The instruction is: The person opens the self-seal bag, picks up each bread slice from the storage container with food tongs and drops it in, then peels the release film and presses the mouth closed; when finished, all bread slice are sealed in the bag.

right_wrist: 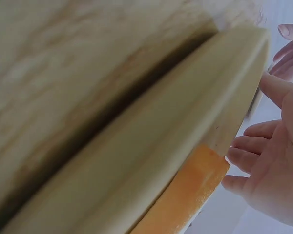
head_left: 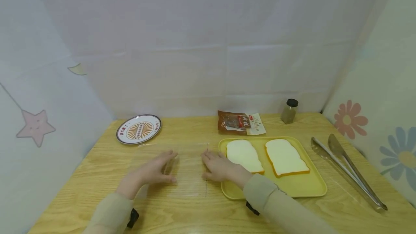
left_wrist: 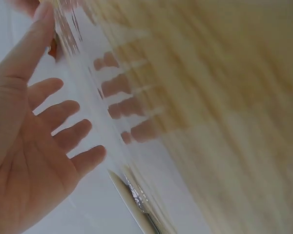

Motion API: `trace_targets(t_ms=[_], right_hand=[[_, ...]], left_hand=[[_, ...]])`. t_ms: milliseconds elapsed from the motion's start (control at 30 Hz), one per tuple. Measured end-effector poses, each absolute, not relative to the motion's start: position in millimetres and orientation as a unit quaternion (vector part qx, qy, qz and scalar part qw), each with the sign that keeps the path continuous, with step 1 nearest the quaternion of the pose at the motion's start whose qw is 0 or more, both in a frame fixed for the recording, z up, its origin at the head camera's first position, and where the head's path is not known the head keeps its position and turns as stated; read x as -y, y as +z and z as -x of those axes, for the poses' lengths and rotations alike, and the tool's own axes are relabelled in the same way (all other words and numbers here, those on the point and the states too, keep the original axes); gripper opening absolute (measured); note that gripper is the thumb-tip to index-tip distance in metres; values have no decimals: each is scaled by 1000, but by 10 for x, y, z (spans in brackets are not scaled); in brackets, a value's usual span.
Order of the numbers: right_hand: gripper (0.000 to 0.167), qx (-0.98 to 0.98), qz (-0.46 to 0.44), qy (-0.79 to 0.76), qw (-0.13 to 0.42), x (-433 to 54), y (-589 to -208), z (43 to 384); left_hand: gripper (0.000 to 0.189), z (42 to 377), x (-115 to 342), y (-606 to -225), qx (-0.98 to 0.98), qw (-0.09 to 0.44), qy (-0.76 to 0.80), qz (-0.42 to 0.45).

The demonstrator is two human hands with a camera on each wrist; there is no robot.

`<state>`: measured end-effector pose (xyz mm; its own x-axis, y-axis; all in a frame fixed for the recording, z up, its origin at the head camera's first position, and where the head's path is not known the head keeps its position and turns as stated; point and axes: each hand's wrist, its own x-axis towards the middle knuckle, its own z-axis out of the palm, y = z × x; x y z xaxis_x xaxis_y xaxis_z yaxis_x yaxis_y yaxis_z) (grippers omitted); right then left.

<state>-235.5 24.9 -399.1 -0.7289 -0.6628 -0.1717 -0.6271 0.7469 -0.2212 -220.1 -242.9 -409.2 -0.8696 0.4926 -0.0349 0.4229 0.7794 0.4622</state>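
A clear, glossy sheet [head_left: 190,183] lies flat on the wooden table, its top and right edges faintly visible. My left hand [head_left: 152,170] is over the sheet's left side, thumb and fingers apart with nothing between them. In the left wrist view, the fingers of this hand [left_wrist: 34,131] are spread and mirrored in the shiny surface. My right hand [head_left: 222,167] is at the sheet's right edge, its wrist over the yellow tray [head_left: 273,189]. Its fingers look loose in the right wrist view, beside the tray rim and a bread slice's orange crust [right_wrist: 185,190].
Two white bread slices [head_left: 286,156] lie on the tray. A round patterned plate [head_left: 139,129] is at the back left. Behind the tray are a brown-and-white food packet [head_left: 240,122] and a black-lidded jar [head_left: 289,112]. Metal tongs [head_left: 352,174] lie at the right.
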Motion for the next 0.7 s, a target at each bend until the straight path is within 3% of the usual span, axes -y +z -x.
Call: trace_targets(t_ms=[400, 700], right_hand=[[71, -931, 329, -34, 153, -169, -4033, 2355], [69, -931, 331, -38, 149, -163, -4023, 2347]], left_hand=[[84, 2200, 2345, -4036, -938, 131, 210, -244], [81, 2176, 2374, -4047, -943, 115, 191, -248]])
